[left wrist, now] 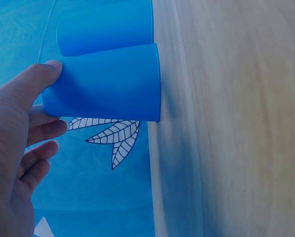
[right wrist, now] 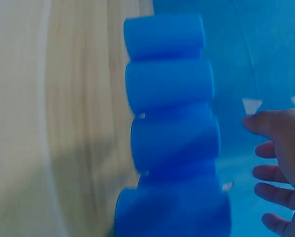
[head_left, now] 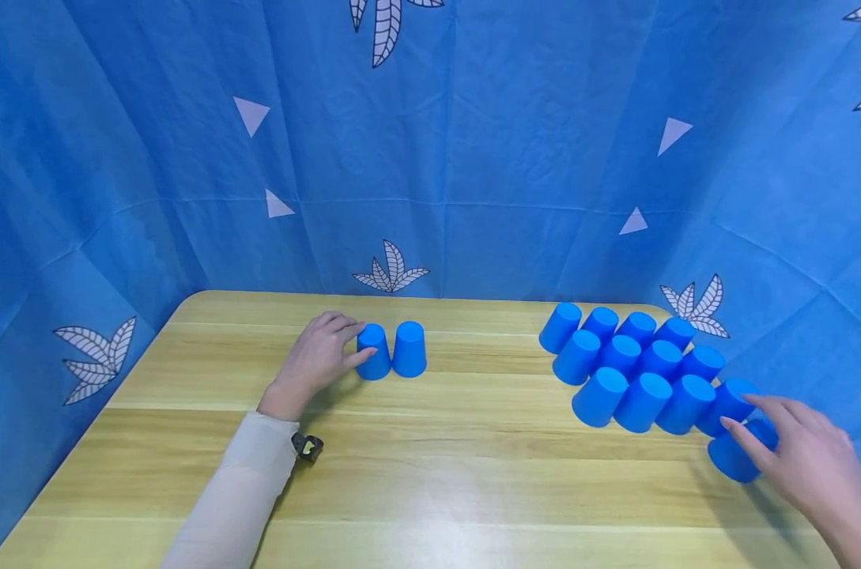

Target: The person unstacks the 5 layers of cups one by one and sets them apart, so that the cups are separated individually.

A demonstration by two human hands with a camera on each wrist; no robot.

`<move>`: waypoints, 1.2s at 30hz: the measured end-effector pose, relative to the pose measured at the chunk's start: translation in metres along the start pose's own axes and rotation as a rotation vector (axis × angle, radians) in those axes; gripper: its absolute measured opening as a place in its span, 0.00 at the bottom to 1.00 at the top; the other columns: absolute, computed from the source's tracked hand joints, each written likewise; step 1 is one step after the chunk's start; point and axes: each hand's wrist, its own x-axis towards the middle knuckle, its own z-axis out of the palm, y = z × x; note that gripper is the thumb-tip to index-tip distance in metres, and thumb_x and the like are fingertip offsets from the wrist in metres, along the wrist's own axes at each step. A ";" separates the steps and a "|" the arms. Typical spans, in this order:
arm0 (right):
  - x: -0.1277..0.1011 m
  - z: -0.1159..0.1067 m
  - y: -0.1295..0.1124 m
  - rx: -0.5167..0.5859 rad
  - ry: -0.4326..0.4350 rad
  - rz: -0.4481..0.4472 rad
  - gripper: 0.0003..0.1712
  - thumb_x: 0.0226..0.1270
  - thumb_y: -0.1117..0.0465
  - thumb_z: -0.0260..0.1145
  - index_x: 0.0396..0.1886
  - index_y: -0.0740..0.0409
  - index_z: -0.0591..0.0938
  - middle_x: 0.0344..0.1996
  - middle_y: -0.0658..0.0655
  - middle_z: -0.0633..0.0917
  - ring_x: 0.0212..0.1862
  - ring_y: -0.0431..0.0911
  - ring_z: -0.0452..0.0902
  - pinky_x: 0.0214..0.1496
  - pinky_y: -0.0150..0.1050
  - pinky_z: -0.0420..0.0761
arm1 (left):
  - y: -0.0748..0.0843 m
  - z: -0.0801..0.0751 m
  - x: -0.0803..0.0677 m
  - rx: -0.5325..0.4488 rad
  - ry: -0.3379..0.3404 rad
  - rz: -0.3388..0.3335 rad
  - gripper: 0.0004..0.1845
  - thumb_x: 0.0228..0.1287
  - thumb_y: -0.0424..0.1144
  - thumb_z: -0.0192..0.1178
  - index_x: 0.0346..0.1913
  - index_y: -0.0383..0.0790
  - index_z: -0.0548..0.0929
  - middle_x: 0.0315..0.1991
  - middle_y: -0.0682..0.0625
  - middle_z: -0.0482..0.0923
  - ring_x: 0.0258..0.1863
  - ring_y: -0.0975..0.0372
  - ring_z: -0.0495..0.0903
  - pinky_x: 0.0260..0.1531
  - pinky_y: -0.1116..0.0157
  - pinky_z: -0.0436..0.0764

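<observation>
At the left of the head view, my left hand (head_left: 319, 353) grips an upside-down blue cup (head_left: 375, 356) near its top, thumb on the near side and fingers behind. In the left wrist view the thumb (left wrist: 52, 70) presses on that cup (left wrist: 105, 84). A second inverted cup (head_left: 409, 350) stands right beside it. Over on the right, my right hand (head_left: 803, 450) is spread around the nearest cup (head_left: 734, 458) of a group. The right wrist view shows the thumb and fingers apart from this cup (right wrist: 174, 212), with nothing between them.
Several more inverted blue cups (head_left: 621, 356) stand in close rows at the right of the wooden table (head_left: 430, 474). A blue curtain (head_left: 473, 142) with leaf and triangle prints hangs along the back and sides.
</observation>
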 end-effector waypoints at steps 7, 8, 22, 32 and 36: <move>0.010 0.001 -0.033 0.092 0.115 -0.222 0.29 0.58 0.53 0.74 0.51 0.70 0.79 0.44 0.74 0.79 0.47 0.70 0.72 0.45 0.73 0.66 | -0.002 0.001 -0.001 -0.012 0.030 0.023 0.29 0.61 0.56 0.66 0.56 0.36 0.83 0.51 0.43 0.83 0.54 0.49 0.76 0.59 0.51 0.73; 0.012 0.002 -0.038 0.107 0.129 -0.251 0.28 0.57 0.54 0.75 0.51 0.68 0.79 0.44 0.72 0.80 0.47 0.69 0.72 0.45 0.72 0.67 | -0.002 0.001 -0.001 -0.012 0.033 0.025 0.29 0.61 0.56 0.66 0.56 0.36 0.83 0.51 0.43 0.83 0.54 0.49 0.77 0.59 0.51 0.73; 0.042 0.010 -0.113 0.189 0.091 -0.532 0.28 0.53 0.53 0.77 0.53 0.57 0.82 0.46 0.59 0.83 0.49 0.60 0.77 0.48 0.64 0.73 | -0.003 0.003 -0.001 -0.005 0.026 0.014 0.29 0.62 0.57 0.65 0.56 0.37 0.83 0.51 0.44 0.83 0.54 0.50 0.77 0.59 0.51 0.73; 0.060 0.023 -0.168 0.193 0.045 -0.672 0.28 0.58 0.51 0.74 0.56 0.57 0.81 0.49 0.56 0.83 0.53 0.56 0.77 0.55 0.59 0.74 | -0.003 0.003 -0.001 -0.001 0.018 0.006 0.30 0.63 0.57 0.64 0.57 0.37 0.83 0.52 0.43 0.82 0.55 0.49 0.76 0.60 0.51 0.73; 0.065 0.028 -0.188 0.182 0.013 -0.689 0.29 0.59 0.49 0.73 0.57 0.58 0.80 0.51 0.57 0.83 0.55 0.56 0.77 0.57 0.58 0.73 | -0.003 0.004 -0.001 0.000 0.016 0.007 0.30 0.63 0.57 0.64 0.57 0.37 0.83 0.52 0.43 0.82 0.55 0.49 0.76 0.60 0.51 0.73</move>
